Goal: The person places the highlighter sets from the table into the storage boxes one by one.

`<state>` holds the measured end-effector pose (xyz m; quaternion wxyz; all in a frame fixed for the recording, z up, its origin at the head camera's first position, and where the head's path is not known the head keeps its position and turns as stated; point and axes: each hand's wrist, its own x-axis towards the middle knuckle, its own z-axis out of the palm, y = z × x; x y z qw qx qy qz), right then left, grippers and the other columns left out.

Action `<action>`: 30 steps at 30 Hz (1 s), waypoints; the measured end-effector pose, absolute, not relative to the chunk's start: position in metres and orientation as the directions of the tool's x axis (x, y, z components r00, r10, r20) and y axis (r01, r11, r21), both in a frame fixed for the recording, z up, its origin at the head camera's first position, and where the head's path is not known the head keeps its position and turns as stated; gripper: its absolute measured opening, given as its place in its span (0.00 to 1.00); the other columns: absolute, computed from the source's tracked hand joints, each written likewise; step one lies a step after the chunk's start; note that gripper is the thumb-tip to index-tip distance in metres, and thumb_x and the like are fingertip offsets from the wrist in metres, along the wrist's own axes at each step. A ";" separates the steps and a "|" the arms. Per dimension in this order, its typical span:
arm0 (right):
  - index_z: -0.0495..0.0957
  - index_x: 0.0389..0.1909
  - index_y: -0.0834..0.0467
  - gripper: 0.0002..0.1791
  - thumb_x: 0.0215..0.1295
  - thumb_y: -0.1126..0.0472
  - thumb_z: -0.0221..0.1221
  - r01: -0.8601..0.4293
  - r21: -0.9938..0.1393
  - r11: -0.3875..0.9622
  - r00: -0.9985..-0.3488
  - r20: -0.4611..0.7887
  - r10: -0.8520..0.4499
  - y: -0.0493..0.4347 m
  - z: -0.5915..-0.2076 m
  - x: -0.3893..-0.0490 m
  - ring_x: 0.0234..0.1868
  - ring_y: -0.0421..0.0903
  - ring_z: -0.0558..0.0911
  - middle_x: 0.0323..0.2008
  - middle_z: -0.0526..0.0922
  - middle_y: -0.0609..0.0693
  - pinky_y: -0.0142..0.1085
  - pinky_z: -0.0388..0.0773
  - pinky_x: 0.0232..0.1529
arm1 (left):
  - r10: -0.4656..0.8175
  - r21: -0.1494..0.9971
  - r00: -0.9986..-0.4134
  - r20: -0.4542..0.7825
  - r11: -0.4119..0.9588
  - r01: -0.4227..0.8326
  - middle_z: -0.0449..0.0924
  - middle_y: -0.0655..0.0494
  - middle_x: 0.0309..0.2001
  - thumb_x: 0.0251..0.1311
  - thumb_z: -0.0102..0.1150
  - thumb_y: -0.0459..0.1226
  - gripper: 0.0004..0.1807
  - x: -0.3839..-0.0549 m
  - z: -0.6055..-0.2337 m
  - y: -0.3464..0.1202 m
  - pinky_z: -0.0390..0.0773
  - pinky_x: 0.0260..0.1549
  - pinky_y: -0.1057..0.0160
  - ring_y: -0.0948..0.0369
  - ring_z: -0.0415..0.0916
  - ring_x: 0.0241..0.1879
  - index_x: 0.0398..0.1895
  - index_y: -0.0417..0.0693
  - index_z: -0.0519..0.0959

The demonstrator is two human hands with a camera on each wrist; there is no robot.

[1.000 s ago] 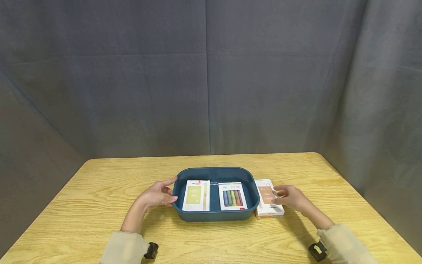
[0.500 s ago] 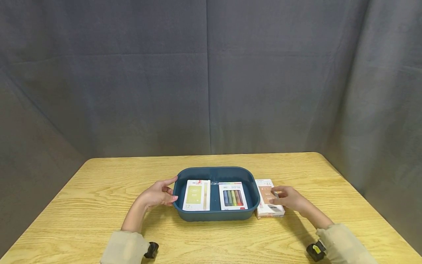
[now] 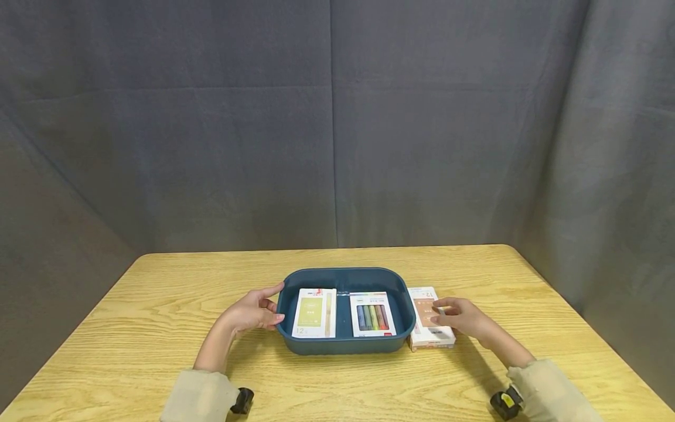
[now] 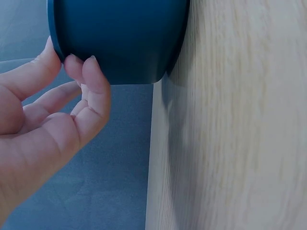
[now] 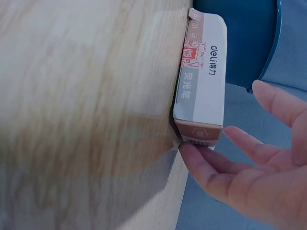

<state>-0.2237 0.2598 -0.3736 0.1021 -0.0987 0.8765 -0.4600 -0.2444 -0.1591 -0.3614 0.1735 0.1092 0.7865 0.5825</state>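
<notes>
A dark blue plastic storage bin [image 3: 348, 347] stands mid-table. My left hand [image 3: 256, 309] holds its left end; in the left wrist view, fingertips meet the bin's wall [image 4: 127, 43] and rim. Two pen boxes lie inside: a white and green box [image 3: 311, 313], and a white box [image 3: 372, 313] whose window shows several coloured pens. Against the bin's right side lies a white and brown highlighter box [image 3: 427, 334]. My right hand [image 3: 464, 319] rests around its right side, fingers extended. In the right wrist view, fingertips touch the highlighter box [image 5: 204, 81] low at its side and near its top edge.
The wooden table [image 3: 174, 328] has rounded far corners. Grey curtains [image 3: 237, 146] hang behind it and along both sides. A black wrist strap [image 3: 242, 401] shows at each sleeve.
The right fingers have shifted slightly left over the highlighter box. Bin, boxes and left hand stay practically where they were.
</notes>
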 end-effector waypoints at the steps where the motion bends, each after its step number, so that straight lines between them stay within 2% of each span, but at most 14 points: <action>1: 0.63 0.53 0.77 0.28 0.60 0.60 0.57 -0.082 -0.827 0.556 -0.960 -0.085 -0.268 0.260 -0.373 -0.224 0.49 0.62 0.71 0.50 0.68 0.72 0.46 0.73 0.40 | 0.378 0.954 -0.915 -0.143 0.298 -0.026 0.61 0.49 0.27 0.50 0.56 0.22 0.40 -0.244 -0.362 -0.159 0.76 0.30 0.59 0.61 0.64 0.24 0.66 0.32 0.49; 4: 0.64 0.52 0.77 0.26 0.61 0.61 0.55 -0.089 -0.835 0.543 -0.963 -0.066 -0.260 0.260 -0.373 -0.223 0.46 0.58 0.73 0.49 0.69 0.71 0.44 0.73 0.38 | 0.375 0.954 -0.916 -0.142 0.299 -0.026 0.61 0.49 0.27 0.50 0.56 0.22 0.39 -0.244 -0.361 -0.159 0.76 0.29 0.59 0.61 0.64 0.24 0.66 0.32 0.49; 10: 0.67 0.48 0.77 0.21 0.61 0.64 0.54 -0.083 -0.847 0.525 -0.974 -0.043 -0.224 0.259 -0.372 -0.222 0.35 0.47 0.74 0.40 0.76 0.63 0.40 0.73 0.31 | 0.340 0.952 -0.926 -0.163 0.302 -0.056 0.61 0.49 0.27 0.50 0.56 0.21 0.39 -0.244 -0.361 -0.157 0.76 0.28 0.60 0.60 0.64 0.25 0.66 0.33 0.51; 16: 0.67 0.48 0.77 0.21 0.61 0.64 0.54 -0.061 -0.860 0.506 -0.977 -0.051 -0.206 0.259 -0.369 -0.221 0.33 0.45 0.74 0.39 0.77 0.59 0.40 0.73 0.32 | 0.372 0.956 -0.918 -0.139 0.294 -0.025 0.62 0.49 0.28 0.50 0.57 0.21 0.40 -0.244 -0.362 -0.158 0.76 0.29 0.59 0.61 0.64 0.25 0.65 0.31 0.50; 22: 0.67 0.47 0.77 0.19 0.61 0.65 0.53 -0.025 -0.891 0.454 -0.978 -0.072 -0.196 0.259 -0.369 -0.222 0.24 0.43 0.67 0.36 0.76 0.55 0.36 0.70 0.25 | 0.386 0.957 -0.914 -0.124 0.289 -0.008 0.61 0.50 0.27 0.49 0.57 0.21 0.40 -0.244 -0.363 -0.158 0.76 0.29 0.58 0.61 0.64 0.24 0.65 0.30 0.49; 25: 0.66 0.49 0.77 0.20 0.60 0.66 0.53 -0.028 -0.893 0.449 -0.979 -0.065 -0.192 0.259 -0.370 -0.223 0.23 0.43 0.66 0.37 0.74 0.57 0.35 0.69 0.24 | 0.384 0.957 -0.915 -0.126 0.291 -0.010 0.62 0.50 0.27 0.49 0.57 0.21 0.40 -0.244 -0.363 -0.158 0.76 0.29 0.59 0.60 0.64 0.24 0.65 0.31 0.49; 30: 0.63 0.52 0.78 0.24 0.59 0.67 0.55 -0.039 -0.885 0.464 -0.984 -0.047 -0.174 0.259 -0.368 -0.222 0.26 0.44 0.71 0.42 0.71 0.67 0.36 0.72 0.24 | 0.382 0.957 -0.915 -0.128 0.291 -0.012 0.62 0.49 0.28 0.49 0.57 0.21 0.40 -0.244 -0.363 -0.159 0.76 0.29 0.59 0.60 0.64 0.24 0.65 0.31 0.49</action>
